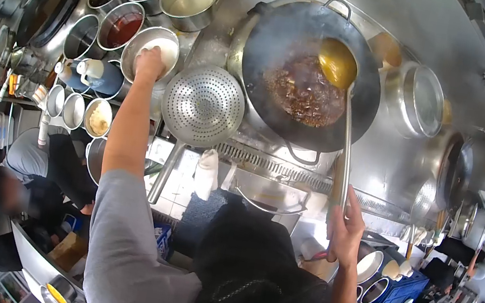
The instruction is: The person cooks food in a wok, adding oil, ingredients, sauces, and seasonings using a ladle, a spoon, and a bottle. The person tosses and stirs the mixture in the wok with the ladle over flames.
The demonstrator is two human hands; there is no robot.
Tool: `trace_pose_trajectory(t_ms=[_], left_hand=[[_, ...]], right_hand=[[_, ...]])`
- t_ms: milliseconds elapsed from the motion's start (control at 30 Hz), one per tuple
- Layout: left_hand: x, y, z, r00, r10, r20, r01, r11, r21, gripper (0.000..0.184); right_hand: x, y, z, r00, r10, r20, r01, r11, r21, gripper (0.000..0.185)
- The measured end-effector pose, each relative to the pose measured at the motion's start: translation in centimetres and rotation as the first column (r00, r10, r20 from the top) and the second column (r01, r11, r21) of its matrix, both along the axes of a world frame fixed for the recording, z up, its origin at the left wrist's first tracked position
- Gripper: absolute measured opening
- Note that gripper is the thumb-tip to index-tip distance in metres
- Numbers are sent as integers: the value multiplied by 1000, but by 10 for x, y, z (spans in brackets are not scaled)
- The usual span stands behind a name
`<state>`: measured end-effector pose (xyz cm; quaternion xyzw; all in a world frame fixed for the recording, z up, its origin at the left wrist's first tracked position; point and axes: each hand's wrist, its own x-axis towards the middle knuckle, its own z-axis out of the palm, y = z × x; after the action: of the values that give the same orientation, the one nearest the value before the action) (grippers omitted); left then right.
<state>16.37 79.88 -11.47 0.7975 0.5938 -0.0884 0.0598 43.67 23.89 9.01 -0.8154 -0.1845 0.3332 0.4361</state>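
My left hand (pixel 150 63) reaches into a metal bowl (pixel 133 50) of white powder (pixel 165 49); its fingers are drawn together, and what they pinch is hidden. My right hand (pixel 347 230) is wrapped round the long handle of a ladle (pixel 347 140). The ladle's bowl, golden inside, rests tilted in the upper right of a large dark wok (pixel 350 121). Dark brown sauce (pixel 306 98) bubbles in the wok, and steam rises from it. Between my hands, a perforated strainer (pixel 203 106) lies beside the wok with its handle towards me.
Metal pots stand at the upper left, among them one with red sauce (pixel 123 27) and one with pale liquid (pixel 190 3). White-capped bottles (pixel 91 68) are nearby. A metal pan (pixel 421 99) stands right of the wok. Other people (pixel 49 174) are at the left and far right.
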Motion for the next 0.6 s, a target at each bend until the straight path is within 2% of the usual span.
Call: trace_pose_trajectory(t_ms=[100,133,200,267,333,367,400,433,500,567,600], left_hand=[[0,2,-4,999,-31,-21,31,999,7,39],[-2,4,-7,999,-33,-29,34,999,19,39],[-6,10,-16,998,0,60,-1,1000,18,34],[-17,14,-27,983,-78,165,68,996,63,27],[-28,18,-37,951,-107,291,70,989,133,23],[-31,22,-43,934,-96,345,54,990,130,22],[-31,26,-42,913,-85,399,41,992,119,21],[-24,26,-23,910,-91,404,35,989,143,21],[0,4,26,792,-104,601,11,988,156,19],[36,-23,90,653,-258,712,105,962,253,19],[52,-35,112,608,-344,716,170,937,306,18]], right_hand=[[-16,24,15,970,56,-237,-25,991,134,59],[-18,29,20,968,57,-245,-21,989,147,59],[-22,40,25,908,139,-395,-57,976,212,60],[-24,49,27,848,166,-503,-51,971,235,61],[-26,56,20,786,214,-580,-49,957,287,62],[-26,63,21,784,224,-579,-92,964,248,62],[-27,68,18,766,282,-578,-134,949,285,62],[-27,73,18,753,277,-597,-124,950,285,63],[-33,81,15,739,269,-618,-109,953,283,63],[-35,91,11,706,300,-642,-109,941,320,64],[-37,96,8,699,306,-646,-112,939,324,64]])
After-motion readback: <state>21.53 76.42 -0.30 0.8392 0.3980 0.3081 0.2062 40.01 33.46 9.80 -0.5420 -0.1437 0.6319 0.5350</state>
